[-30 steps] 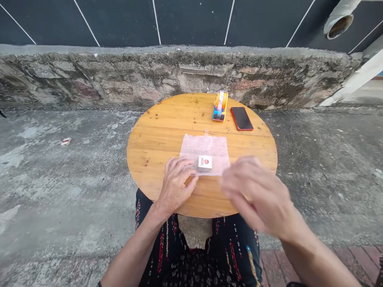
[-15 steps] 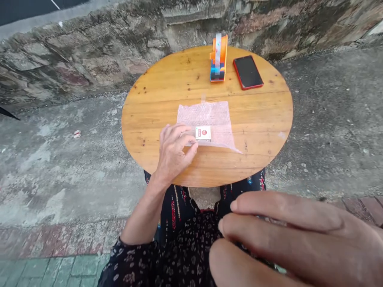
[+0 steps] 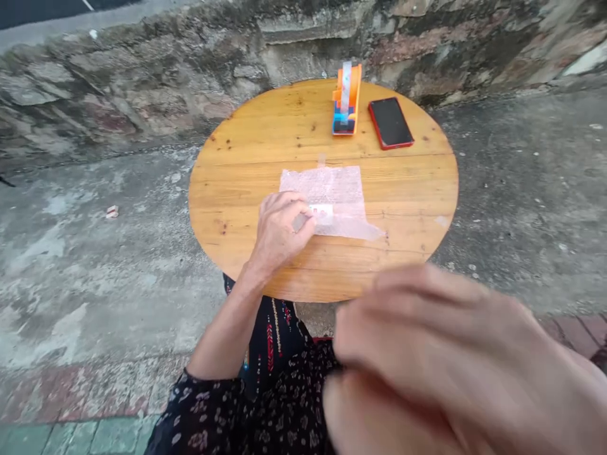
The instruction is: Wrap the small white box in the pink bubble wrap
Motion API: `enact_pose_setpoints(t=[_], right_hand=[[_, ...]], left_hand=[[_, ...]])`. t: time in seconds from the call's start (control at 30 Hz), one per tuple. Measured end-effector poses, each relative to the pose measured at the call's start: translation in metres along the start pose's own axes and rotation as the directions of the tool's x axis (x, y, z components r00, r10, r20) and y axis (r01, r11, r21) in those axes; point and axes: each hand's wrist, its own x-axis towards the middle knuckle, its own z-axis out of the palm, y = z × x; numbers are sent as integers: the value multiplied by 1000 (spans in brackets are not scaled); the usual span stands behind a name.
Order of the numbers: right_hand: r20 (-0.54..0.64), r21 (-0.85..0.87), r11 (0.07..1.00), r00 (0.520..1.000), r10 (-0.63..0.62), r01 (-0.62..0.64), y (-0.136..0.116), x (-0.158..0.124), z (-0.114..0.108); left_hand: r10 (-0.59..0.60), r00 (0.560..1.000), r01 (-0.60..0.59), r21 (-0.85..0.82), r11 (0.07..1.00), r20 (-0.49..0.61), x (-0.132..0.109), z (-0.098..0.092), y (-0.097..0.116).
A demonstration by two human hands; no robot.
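Observation:
A pinkish sheet of bubble wrap lies on the round wooden table. On it rests a small white box, its lower part beneath a fold of the wrap. My left hand pinches the wrap's near edge at the left end of the box, thumb and fingers together. Large and blurred at the lower right, close to the camera, my right hand is in the air with bent fingers; whether it holds anything is hidden by the smear.
An orange and blue tape dispenser stands at the table's far side. Right of it lies a black phone in a red case. A bit of clear tape touches the wrap's far edge. Behind is a stone wall.
The wrap's near edge has been folded up over part of the box, and my left hand has closed on it. My right hand's fingers have curled and blurred.

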Motion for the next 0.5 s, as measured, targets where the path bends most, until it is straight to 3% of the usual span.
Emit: enact_pose_setpoints(t=[0.03,0.07,0.17,0.3,0.5], right_hand=[[121,-135,987,990,-72,88,9,13,-4],[132,-266,952,984,-116,148,21,26,-7],[59,-497,860,993,-99,115,62,56,-6],[55,-548,835,998,-22,49,100,74,3],[-17,-443,894,998,64,-65,123,84,6]], left_hand=[[-16,1000,16,-28,999,-7,2,1,0],[-32,999,31,-62,998,-13,4,1,0],[-77,997,73,-171,983,-14,7,3,1],[-131,991,124,-282,951,-7,7,8,0],[-191,981,187,-307,933,15,7,16,-6]])
